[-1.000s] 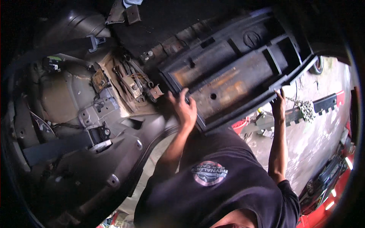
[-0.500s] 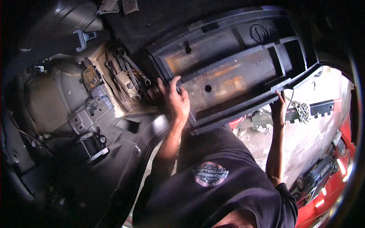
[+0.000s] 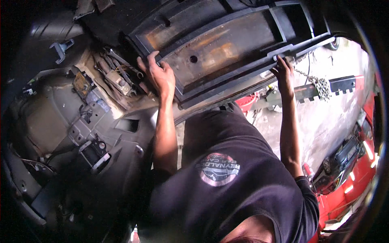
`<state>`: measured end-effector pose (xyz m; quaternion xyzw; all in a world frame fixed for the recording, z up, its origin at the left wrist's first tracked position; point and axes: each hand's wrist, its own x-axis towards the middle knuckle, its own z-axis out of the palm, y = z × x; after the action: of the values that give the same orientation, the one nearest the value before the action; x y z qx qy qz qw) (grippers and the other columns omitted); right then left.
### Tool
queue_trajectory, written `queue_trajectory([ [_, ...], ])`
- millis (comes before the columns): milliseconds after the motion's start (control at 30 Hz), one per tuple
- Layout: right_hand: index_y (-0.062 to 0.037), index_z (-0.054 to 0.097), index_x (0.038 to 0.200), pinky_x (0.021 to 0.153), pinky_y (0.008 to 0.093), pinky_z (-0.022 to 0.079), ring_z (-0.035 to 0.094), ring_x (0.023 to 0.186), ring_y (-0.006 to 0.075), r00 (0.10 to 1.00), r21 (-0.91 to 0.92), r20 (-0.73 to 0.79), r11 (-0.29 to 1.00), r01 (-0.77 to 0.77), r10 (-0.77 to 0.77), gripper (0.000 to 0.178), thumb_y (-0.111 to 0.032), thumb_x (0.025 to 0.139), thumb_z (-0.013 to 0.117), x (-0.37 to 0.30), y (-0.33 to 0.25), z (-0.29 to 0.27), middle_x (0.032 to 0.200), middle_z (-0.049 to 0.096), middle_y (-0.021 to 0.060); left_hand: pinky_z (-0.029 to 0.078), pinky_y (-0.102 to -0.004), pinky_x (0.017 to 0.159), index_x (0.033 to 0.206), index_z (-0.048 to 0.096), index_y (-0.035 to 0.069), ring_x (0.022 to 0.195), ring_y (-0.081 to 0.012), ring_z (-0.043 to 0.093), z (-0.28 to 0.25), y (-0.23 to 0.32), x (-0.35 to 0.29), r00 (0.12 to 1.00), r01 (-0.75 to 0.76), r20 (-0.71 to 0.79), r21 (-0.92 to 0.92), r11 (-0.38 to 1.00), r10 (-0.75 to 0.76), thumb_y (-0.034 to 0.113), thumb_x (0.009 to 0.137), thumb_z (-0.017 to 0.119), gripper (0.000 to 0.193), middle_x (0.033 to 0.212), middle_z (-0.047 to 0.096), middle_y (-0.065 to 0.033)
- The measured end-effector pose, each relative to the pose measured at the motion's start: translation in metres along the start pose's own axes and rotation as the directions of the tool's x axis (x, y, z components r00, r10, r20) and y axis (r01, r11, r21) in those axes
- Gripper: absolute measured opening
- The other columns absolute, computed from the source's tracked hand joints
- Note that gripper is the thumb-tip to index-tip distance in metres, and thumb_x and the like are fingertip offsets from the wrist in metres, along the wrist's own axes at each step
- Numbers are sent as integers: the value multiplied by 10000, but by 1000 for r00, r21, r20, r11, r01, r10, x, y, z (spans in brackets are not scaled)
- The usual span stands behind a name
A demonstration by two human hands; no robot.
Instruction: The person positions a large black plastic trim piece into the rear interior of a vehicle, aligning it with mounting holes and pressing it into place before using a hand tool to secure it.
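A large black moulded tray [image 3: 243, 48] with raised ribs, compartments and rusty brown stains spans the far middle, tilted with its right end farther away. My left hand [image 3: 161, 79] grips its near left corner, fingers over the end rim. At the near long edge, toward the right, my right hand [image 3: 285, 73] holds the rim with its fingertips; part of its grip is hidden. Just left of my left hand, several wrenches [image 3: 121, 65] and other tools lie in an open, light-edged compartment [image 3: 87, 60] of the vehicle's interior.
Bare grey body panels with a black motor-like unit [image 3: 94, 154] fill the left. A metal clamp-shaped piece [image 3: 61, 50] lies far left. To the right, a chain [image 3: 323, 88] hangs over a notched dark bar [image 3: 304, 92] above the floor, near a red container [image 3: 246, 102].
The tray has moved farther away and somewhat left, with both hands still on it. The whole view has also shifted, so the tool compartment appears farther left.
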<state>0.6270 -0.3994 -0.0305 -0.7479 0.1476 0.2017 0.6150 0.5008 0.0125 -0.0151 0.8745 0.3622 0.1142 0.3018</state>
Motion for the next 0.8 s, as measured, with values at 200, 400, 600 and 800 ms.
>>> queue_trajectory([
  [200, 54, 458, 1431, 949, 408, 564, 613, 1132, 267, 999, 131, 7, 990, -51, 50, 518, -303, 1055, 473, 2, 17, 0, 1424, 431, 204, 353, -509, 1112, 1266, 585, 83, 1379, -534, 341, -1, -8, 10, 997, -27, 76, 113, 993, 19, 80, 891, 574, 374, 1479, 296, -401],
  [400, 68, 462, 1406, 773, 361, 607, 635, 904, 181, 989, 177, -131, 983, -44, 67, 612, -321, 970, 645, 20, 33, -6, 1078, 575, 83, 319, -509, 1160, 1331, 539, 78, 1425, -531, 258, 7, 4, 8, 995, -85, 59, 171, 982, 76, 15, 867, 587, 471, 1521, 210, -390],
  [600, 50, 512, 1369, 737, 375, 584, 684, 909, 255, 986, -38, -163, 999, 19, -25, 613, -310, 917, 716, 18, 13, 6, 1091, 694, 191, 223, -531, 1191, 1365, 525, 31, 1467, -503, 188, 3, 10, 2, 923, -381, -11, 127, 916, 385, -36, 872, 555, 499, 1555, 236, -324],
  [800, 86, 471, 1406, 724, 329, 555, 668, 882, 205, 972, 75, -235, 997, 7, 11, 691, -320, 912, 735, 20, 22, 11, 1100, 688, 181, 224, -549, 1188, 1273, 571, 0, 1449, -474, 267, 5, 2, 6, 939, -342, 47, 67, 937, 340, -79, 846, 525, 437, 1357, 556, -184],
])
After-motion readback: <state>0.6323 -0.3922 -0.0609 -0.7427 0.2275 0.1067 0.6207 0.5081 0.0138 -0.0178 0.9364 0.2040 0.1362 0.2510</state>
